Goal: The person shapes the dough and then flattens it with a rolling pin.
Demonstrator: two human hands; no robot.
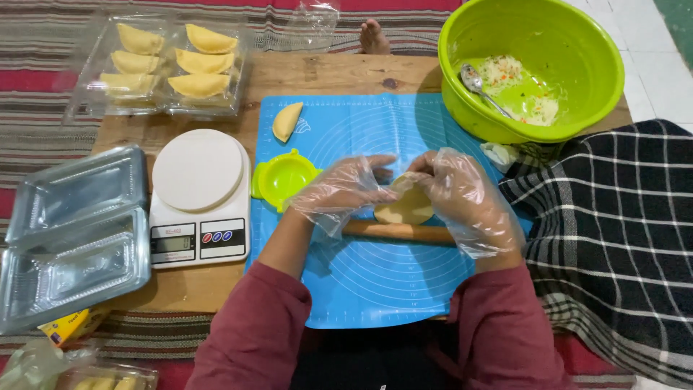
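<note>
A: Head view, hands first.
B: Left hand (345,189) and right hand (462,202), both in loose clear gloves, fingertips meeting over a dough disc (404,207). Fingers curled and pinching its upper edge; exact grip blurred by glove film. Disc held just above a rolling pin (393,232), over the blue mat (375,289). Top half of disc hidden behind fingers.

A: Pin fully seen?
B: No. Both ends covered by the gloves and wrists.

A: Around the hands?
B: Green press (283,177) just left of left hand, open. One folded pastry (286,121) on mat, apart from it. Scale (200,195) left of mat, round sheets stacked on top. Clear tray (167,65) of folded pastries far left, lid glare dulling detail. Empty trays (72,238) at left edge, partly cut off. Green bowl (534,65) top right, filling and spoon (484,90) inside. Checked cloth (613,245) at right, cut off. Bare foot (374,37) beyond table, rest of that person out of frame.
</note>
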